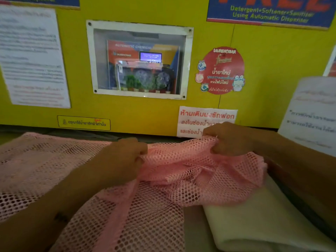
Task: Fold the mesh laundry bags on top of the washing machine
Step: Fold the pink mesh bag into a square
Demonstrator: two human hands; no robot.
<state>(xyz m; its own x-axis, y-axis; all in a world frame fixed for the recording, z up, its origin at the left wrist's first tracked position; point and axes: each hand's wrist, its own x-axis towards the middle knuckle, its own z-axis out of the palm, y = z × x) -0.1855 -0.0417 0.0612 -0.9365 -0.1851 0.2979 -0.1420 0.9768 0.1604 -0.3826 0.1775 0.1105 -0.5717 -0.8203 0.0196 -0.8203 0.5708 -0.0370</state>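
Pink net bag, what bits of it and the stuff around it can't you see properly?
Head view only:
- Pink net bag: bottom cut off by the picture's lower edge; whether one bag or several, unclear.
- Fingers of the left hand and right hand: tips buried in net.
- Cream cloth: partly under the net.
- Left paper notice: writing too blurred.

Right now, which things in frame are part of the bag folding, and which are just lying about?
In the job:
pink mesh laundry bag, bunched between both hands
left hand, gripping the mesh
right hand, pinching the far edge

Lying about:
cream folded cloth, beside the bag
white paper sheet, at right
yellow wall panel with its stickers and notices
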